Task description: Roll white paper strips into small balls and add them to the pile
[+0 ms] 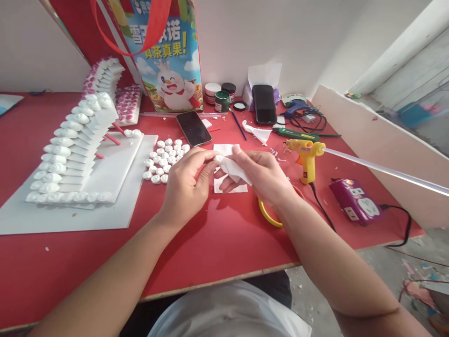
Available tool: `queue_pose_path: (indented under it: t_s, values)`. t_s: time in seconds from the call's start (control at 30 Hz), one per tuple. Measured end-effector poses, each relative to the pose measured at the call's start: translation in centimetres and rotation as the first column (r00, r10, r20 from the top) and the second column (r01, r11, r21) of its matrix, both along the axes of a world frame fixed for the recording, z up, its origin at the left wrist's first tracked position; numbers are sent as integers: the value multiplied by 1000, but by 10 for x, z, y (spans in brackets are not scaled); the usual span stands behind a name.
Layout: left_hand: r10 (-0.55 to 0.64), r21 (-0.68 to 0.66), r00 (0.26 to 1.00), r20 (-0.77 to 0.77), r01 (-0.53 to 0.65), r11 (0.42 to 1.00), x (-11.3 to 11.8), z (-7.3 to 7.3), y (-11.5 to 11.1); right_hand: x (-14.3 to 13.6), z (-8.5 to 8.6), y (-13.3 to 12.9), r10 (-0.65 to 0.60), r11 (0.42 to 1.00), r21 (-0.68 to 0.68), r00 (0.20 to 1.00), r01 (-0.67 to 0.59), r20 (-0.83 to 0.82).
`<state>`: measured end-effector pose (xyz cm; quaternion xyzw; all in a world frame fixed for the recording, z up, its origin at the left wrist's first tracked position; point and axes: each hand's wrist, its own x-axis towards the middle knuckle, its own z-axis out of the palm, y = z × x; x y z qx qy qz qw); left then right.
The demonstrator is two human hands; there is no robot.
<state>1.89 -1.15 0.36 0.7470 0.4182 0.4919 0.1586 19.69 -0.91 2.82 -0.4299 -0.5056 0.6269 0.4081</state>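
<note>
My left hand [191, 180] pinches the rolled end of a strip of white tissue paper [234, 169]. My right hand [261, 175] grips the strip's loose tail between thumb and fingers. Beneath both hands lie flat white paper pieces [229, 188] on the red table. Just left of my left hand sits a cluster of small white rolled paper rosettes [163, 159]. Farther left, a curved white stepped model [79, 150] carries rosettes along its edges and stands on white boards [115, 217].
A yellow glue gun [306, 157] with a long glue stick stands on the right, near a purple power socket box [358, 201]. Under my right wrist is a yellow ring [268, 216]. Phones [194, 128], paint jars [222, 100], a green cutter [296, 134] and a printed bag [171, 61] are behind.
</note>
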Motion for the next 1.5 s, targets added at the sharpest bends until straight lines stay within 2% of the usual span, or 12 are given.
queue_pose_path:
  t_s: [0.07, 0.17, 0.3, 0.5, 0.73, 0.97, 1.07, 1.2, 1.37, 1.43, 1.5]
  values:
    - [2, -87, 1000, 24, 0, 996, -2, 1, 0, 3, 1, 4, 37, 983, -171, 991, -59, -129]
    - [-23, -194, 997, 69, 37, 980, -3, 2, 0, 6, 0, 8, 52, 967, -236, 978, -100, -201]
    - [-48, -260, 989, 142, 84, 962, -2, 4, -1, 4, -6, 6, 37, 988, -141, 989, -58, -143]
    - [-4, -351, 973, 231, 87, 932, 0, 3, -1, -1, -2, 1, 1, 999, 45, 998, -4, 67]
    - [-15, -367, 965, 262, 114, 923, 2, 0, -4, -1, -4, -1, -120, 973, 230, 924, 36, 363]
    - [9, -279, 982, 191, 45, 959, 5, -5, -4, -6, -9, -3, -235, 927, 372, 851, 50, 470]
    - [36, -175, 992, 118, -15, 985, 7, -6, -4, -10, -10, -7, -314, 898, 432, 812, 86, 492]
    - [86, 36, 995, 51, -88, 995, 9, -8, -4, -13, -8, -11, -316, 883, 461, 838, 88, 445]
    - [123, 245, 992, -29, -113, 963, 10, -15, -3, -9, -5, -12, -263, 879, 474, 879, 49, 397]
    - [100, 260, 993, -60, -81, 962, 9, -15, -3, -8, -5, -12, -270, 880, 471, 878, 58, 395]
    - [59, 184, 997, -46, -50, 982, 8, -12, -4, -6, -4, -11, -270, 887, 457, 870, 58, 413]
